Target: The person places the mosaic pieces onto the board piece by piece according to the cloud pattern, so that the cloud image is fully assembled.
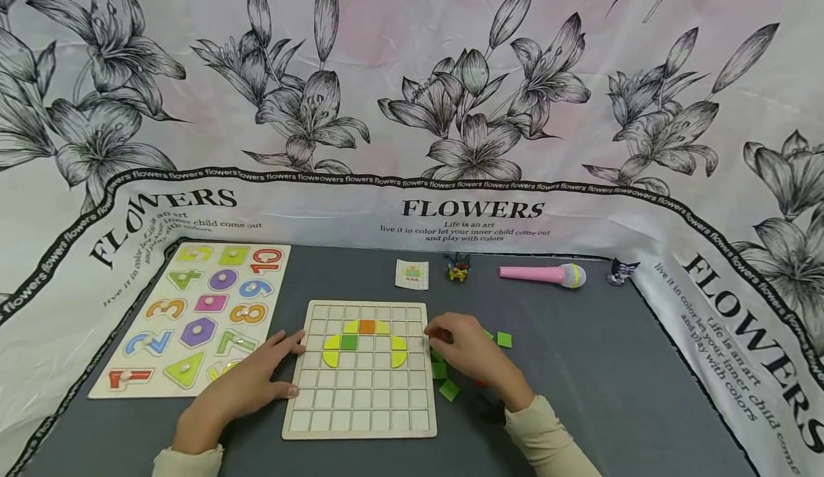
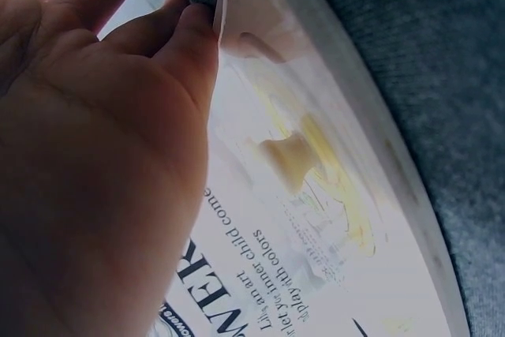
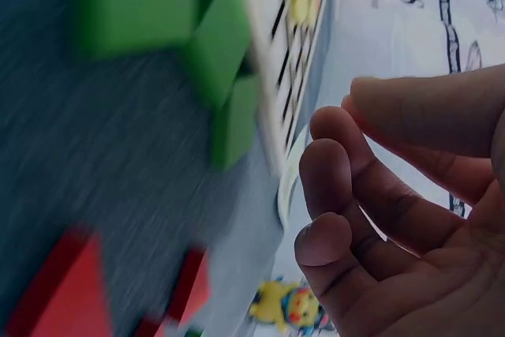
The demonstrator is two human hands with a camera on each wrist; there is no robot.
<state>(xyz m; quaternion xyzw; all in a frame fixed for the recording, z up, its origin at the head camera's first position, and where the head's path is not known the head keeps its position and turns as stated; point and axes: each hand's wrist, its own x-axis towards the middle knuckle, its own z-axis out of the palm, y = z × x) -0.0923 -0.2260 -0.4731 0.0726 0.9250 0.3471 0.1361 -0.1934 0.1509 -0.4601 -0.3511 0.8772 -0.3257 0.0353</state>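
See the left hand (image 1: 246, 384) at the left edge of a wooden grid board (image 1: 357, 400), touching that edge with fingertips and thumb, all loosely extended. See the right hand (image 1: 475, 352) by the far half of the board's right edge, with curled fingers and with thumb and forefinger tips close together; cannot tell about any piece between them.

Find on the board, toward its far edge, an orange square (image 1: 366, 327) between two yellow pieces (image 1: 400, 345), a green square (image 1: 350, 342) just below the left one, and more yellow pieces on either side, lower down.

Note loose green tiles (image 1: 449, 390) on the desk (image 1: 611, 362), just beside the board's right edge and partly hidden by the right hand, with red tiles (image 3: 71, 290) near them.

Find a number board (image 1: 237, 297) on the left part of the desk, and, in the left wrist view, a pale knob (image 2: 288, 162) on it near the left hand.

See along the desk's far edge, from left to right, a small card (image 1: 412, 274), a yellow toy figure (image 1: 458, 269), a pink microphone (image 1: 534, 274) and, at the far right corner, a dark figure (image 1: 621, 272). Beyond, see a flower-print cloth (image 1: 360, 55).
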